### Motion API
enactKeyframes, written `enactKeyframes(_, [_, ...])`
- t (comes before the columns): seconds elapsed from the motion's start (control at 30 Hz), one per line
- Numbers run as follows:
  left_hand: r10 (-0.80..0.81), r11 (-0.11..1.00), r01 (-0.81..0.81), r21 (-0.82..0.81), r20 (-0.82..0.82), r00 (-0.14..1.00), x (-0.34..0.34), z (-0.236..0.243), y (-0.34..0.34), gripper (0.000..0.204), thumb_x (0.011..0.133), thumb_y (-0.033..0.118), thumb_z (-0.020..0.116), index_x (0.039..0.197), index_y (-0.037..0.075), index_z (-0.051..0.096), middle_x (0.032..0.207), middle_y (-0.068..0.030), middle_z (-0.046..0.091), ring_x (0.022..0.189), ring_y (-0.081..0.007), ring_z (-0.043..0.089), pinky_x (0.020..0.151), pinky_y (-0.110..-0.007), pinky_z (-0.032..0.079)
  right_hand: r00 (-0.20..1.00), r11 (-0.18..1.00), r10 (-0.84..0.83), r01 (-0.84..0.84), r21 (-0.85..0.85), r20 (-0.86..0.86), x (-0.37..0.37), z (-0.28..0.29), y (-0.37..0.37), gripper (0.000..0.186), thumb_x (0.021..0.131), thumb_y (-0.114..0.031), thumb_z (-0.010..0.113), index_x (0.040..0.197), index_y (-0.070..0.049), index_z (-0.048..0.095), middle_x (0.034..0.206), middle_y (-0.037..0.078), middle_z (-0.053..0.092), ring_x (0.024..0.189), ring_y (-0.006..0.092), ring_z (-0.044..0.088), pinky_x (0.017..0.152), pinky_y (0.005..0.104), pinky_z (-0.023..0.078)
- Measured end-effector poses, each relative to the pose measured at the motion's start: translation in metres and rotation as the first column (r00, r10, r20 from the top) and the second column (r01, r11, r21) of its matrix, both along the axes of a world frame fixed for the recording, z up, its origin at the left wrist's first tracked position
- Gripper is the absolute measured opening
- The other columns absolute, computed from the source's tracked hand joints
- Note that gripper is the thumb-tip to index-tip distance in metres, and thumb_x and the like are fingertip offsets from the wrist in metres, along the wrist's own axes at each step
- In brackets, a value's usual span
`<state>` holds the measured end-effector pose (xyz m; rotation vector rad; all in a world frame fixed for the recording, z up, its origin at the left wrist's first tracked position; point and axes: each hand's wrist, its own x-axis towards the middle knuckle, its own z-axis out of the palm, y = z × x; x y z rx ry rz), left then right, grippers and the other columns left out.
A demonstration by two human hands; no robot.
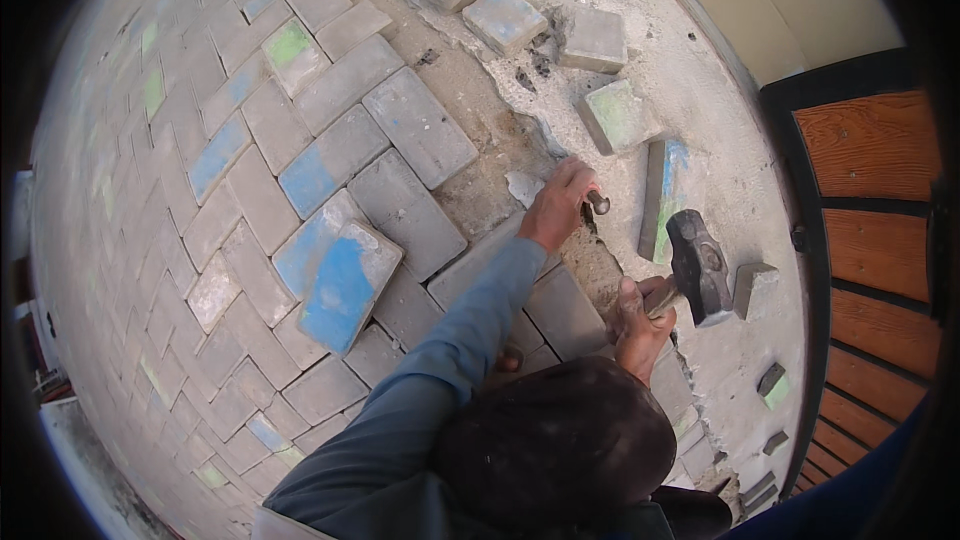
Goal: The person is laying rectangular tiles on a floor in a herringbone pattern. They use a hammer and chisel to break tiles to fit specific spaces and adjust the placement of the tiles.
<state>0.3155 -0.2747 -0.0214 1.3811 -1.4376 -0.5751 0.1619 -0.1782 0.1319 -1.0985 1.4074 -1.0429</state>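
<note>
My left hand [562, 205] is closed round a short metal chisel [598, 202], whose blunt round end sticks out past the fingers. It sits over the broken concrete edge beside the sandy gap; the chisel's lower end is mostly hidden. My right hand [642, 325] grips the handle of a sledgehammer [700, 268] with a heavy dark head. The hammer head is over the pale concrete, apart from the chisel. Below my left hand lie grey paving blocks [565, 312] in the laid surface. A loose blue-painted paving block [350, 285] rests on top of the paving at left.
Several loose or cut blocks [592, 38] lie on the rough concrete strip [720, 110]. A narrow block [662, 198] stands near the hammer. At right is a door or gate [880, 250] with wooden panels and a black frame. My dark-clad knee [560, 435] fills the lower middle.
</note>
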Motion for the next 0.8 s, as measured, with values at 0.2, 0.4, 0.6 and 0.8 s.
enactKeyframes(0.2, [-0.039, 0.999, 0.039, 0.0, -0.036, 0.999, -0.02, 0.012, -0.005, 0.033, 0.092, -0.004, 0.061, 0.123, 0.005, 0.057, 0.133, -0.0189, 0.057, 0.134, -0.0434, 0.05, 0.106, -0.049, 0.048, 0.986, 0.962, 0.085, -0.119, -0.247, -0.145, -0.029, -0.077, -0.014, 0.027, 0.1, -0.017, 0.068, 0.082, -0.008, 0.049, 0.064, 0.002, 0.052, 0.049, 0.0081, 0.043, 0.043, 0.0274, 0.033])
enactKeyframes(0.4, [-0.001, 1.0, 0.001, -0.014, -0.023, 1.0, -0.006, 0.002, -0.003, 0.035, 0.088, -0.008, 0.06, 0.12, 0.005, 0.057, 0.129, -0.018, 0.057, 0.132, -0.0434, 0.05, 0.107, -0.05, 0.045, 0.998, 0.97, 0.051, -0.059, 0.236, 0.039, -0.022, -0.021, -0.014, 0.027, 0.1, -0.013, 0.067, 0.08, -0.009, 0.05, 0.062, -0.002, 0.051, 0.049, 0.0049, 0.044, 0.042, 0.0243, 0.032])
enactKeyframes(0.6, [-0.043, 0.999, 0.044, 0.024, -0.057, 0.997, -0.014, 0.007, -0.005, 0.029, 0.091, -0.002, 0.063, 0.119, 0.006, 0.057, 0.126, -0.0148, 0.057, 0.132, -0.0412, 0.05, 0.106, -0.049, 0.046, 0.996, 0.929, -0.071, 0.088, -0.361, 0.06, -0.007, -0.042, -0.006, 0.029, 0.098, -0.012, 0.068, 0.078, -0.007, 0.049, 0.066, -0.001, 0.052, 0.057, 0.0075, 0.045, 0.051, 0.0272, 0.035])
enactKeyframes(0.8, [0.033, 0.998, -0.028, -0.052, 0.096, 0.995, -0.017, -0.002, -0.004, 0.025, 0.095, 0.002, 0.061, 0.119, 0.008, 0.057, 0.122, -0.0149, 0.058, 0.125, -0.041, 0.055, 0.1, -0.049, 0.048, 0.965, 0.941, 0.169, -0.098, 0.324, -0.199, -0.031, -0.045, -0.015, 0.028, 0.095, -0.021, 0.074, 0.081, -0.004, 0.056, 0.068, -0.004, 0.046, 0.065, 0.0085, 0.042, 0.059, 0.0292, 0.038])
